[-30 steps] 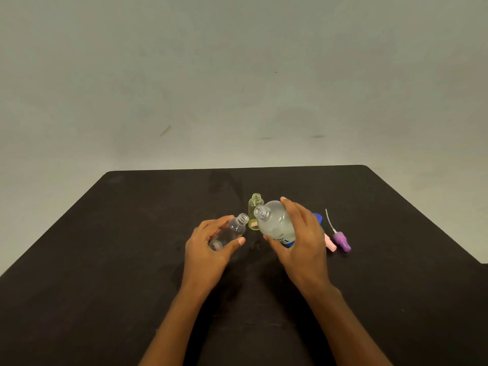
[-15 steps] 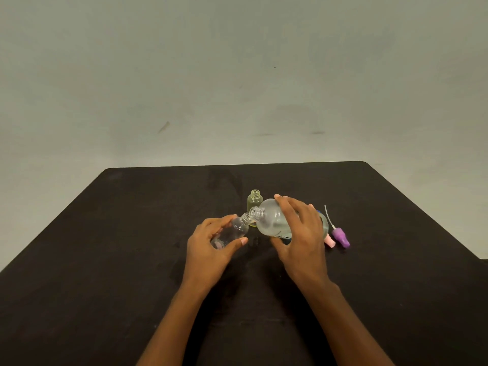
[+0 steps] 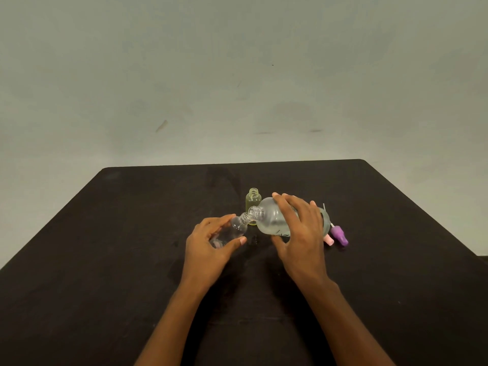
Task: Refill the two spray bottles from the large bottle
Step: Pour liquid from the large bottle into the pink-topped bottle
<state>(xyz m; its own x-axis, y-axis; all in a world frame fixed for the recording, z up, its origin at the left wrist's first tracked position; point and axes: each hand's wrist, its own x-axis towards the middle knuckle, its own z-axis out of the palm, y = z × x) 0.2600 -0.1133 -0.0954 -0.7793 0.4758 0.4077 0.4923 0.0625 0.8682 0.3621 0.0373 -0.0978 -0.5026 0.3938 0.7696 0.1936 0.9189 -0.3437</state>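
the right hand [image 3: 298,233] is wrapped over the large bottle [image 3: 272,220], tipped nearly flat with its open mouth leftward, touching the neck of the small clear bottle [image 3: 232,231]. the left hand [image 3: 208,247] grasps that clear bottle, tilted, its base hidden in the palm. whether liquid is passing between them is too faint to tell. just behind stands the yellow bottle [image 3: 253,199], uncapped, partly covered. right of the hand lie a purple sprayer [image 3: 339,235] and a pink one [image 3: 329,241], mostly hidden, on the black table [image 3: 105,260].

Bare, staged tabletop setup; kind of room impossible to tell.
Only a dark matte table [image 3: 132,260] against a plain, scuffed grey-green wall [image 3: 237,75].
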